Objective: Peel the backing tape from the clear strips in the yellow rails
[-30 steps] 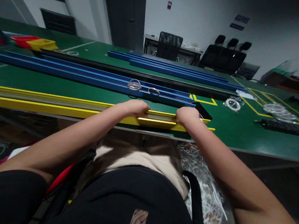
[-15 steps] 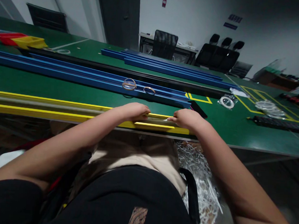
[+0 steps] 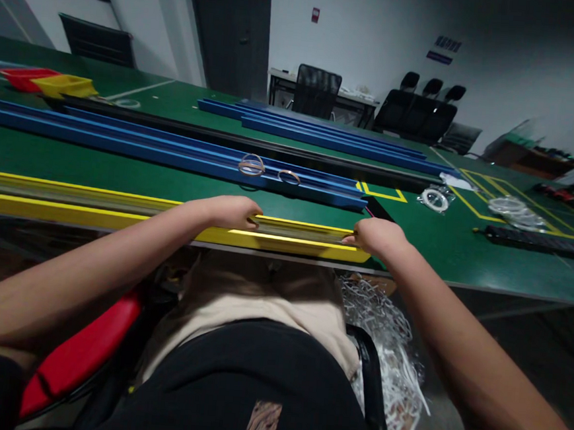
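Note:
A long yellow channel profile (image 3: 289,244) lies along the front edge of the green table, its open groove facing up. My left hand (image 3: 235,212) is over the groove, thumb and fingers curled together at the channel's far wall; what they pinch, if anything, is hidden. My right hand (image 3: 377,237) is at the channel's right end, with its fingertips closed just above the groove. Something thin and pale seems to show at those fingertips, too small to name. A stretch of grey groove is visible between the hands.
Behind the channel lie blue profiles (image 3: 173,150) with tape rings (image 3: 252,165) on top, and a black profile (image 3: 321,157). Bagged white rolls (image 3: 435,199) and a black bar (image 3: 538,241) lie to the right. Red (image 3: 27,78) and yellow bins (image 3: 66,85) stand far left. Shredded paper (image 3: 394,362) is below.
My hands have moved apart along the channel: the left hand to the left, the right hand to the right and slightly down, toward the channel's end. More of the groove shows between them.

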A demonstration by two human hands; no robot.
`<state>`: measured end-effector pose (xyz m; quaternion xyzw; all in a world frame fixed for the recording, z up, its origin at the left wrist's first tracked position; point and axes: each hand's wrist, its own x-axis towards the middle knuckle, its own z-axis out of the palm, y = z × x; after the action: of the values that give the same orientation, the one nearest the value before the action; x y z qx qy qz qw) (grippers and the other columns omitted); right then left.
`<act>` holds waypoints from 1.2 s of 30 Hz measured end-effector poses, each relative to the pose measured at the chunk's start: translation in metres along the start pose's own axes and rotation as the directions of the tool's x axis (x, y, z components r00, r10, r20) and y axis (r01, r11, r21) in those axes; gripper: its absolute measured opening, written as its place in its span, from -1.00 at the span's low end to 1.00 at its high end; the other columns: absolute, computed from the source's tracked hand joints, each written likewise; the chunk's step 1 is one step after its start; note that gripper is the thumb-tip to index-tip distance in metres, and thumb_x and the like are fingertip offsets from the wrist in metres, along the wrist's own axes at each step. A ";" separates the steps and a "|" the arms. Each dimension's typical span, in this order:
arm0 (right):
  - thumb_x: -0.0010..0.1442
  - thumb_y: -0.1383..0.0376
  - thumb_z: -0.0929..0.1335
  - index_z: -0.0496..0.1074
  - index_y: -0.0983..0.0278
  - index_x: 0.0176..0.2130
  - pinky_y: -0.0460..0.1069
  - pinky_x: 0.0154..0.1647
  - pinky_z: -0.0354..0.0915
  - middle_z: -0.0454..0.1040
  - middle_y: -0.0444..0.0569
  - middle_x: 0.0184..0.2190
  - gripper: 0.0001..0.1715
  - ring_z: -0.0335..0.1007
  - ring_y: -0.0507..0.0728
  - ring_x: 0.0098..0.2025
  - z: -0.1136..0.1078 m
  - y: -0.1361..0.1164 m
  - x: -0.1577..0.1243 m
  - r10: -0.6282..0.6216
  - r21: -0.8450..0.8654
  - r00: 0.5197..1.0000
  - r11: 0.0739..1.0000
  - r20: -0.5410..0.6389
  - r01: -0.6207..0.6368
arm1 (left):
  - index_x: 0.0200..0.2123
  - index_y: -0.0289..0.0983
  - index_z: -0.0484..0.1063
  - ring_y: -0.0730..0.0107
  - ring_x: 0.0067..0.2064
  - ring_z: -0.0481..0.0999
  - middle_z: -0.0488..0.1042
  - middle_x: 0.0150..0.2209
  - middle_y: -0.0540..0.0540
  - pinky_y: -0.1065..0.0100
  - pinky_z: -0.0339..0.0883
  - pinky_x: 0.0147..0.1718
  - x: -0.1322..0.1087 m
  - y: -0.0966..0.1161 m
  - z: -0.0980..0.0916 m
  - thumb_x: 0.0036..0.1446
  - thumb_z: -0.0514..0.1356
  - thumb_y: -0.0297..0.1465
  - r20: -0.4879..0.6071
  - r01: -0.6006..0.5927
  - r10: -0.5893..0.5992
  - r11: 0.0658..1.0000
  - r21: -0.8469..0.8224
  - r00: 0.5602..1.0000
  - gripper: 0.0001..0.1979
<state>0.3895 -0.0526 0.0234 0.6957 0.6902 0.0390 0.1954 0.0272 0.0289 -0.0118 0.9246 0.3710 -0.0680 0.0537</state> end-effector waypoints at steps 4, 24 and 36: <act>0.16 -0.26 0.32 0.62 0.34 -0.10 0.14 -0.15 0.42 0.60 0.32 -0.16 -0.22 0.57 0.38 -0.10 0.000 -0.006 -0.003 0.038 0.004 0.999 0.999 -0.027 -0.038 | -0.17 -0.17 0.56 0.25 -0.29 0.53 0.62 -0.21 -0.13 0.34 0.20 -0.36 0.008 0.018 -0.005 0.15 0.13 -0.11 0.003 0.038 -0.038 0.999 0.034 0.999 -0.66; 0.19 -0.17 0.34 0.64 0.34 -0.15 0.16 -0.17 0.42 0.61 0.33 -0.19 -0.33 0.56 0.40 -0.13 -0.008 -0.006 -0.002 -0.063 0.013 0.997 0.998 -0.040 0.064 | -0.13 -0.17 0.53 0.23 -0.18 0.59 0.61 -0.14 -0.16 0.37 0.30 -0.32 0.093 0.118 -0.015 0.19 0.14 -0.23 -0.094 -0.196 0.198 0.980 0.032 0.976 -0.73; 0.33 -0.02 0.28 0.40 0.09 0.23 0.00 -0.14 0.33 0.62 0.01 -0.05 -0.44 0.53 0.21 -0.08 0.014 -0.003 0.012 -0.270 0.306 0.950 0.901 -0.156 0.306 | -0.24 -0.21 0.48 0.32 -0.30 0.51 0.58 -0.25 -0.10 0.39 0.15 -0.40 0.034 0.017 -0.002 0.24 0.08 -0.15 -0.059 -0.183 0.183 0.983 -0.005 0.981 -0.71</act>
<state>0.3915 -0.0440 0.0064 0.6053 0.7920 -0.0669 0.0427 0.0635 0.0395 -0.0149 0.9561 0.2861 -0.0339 0.0540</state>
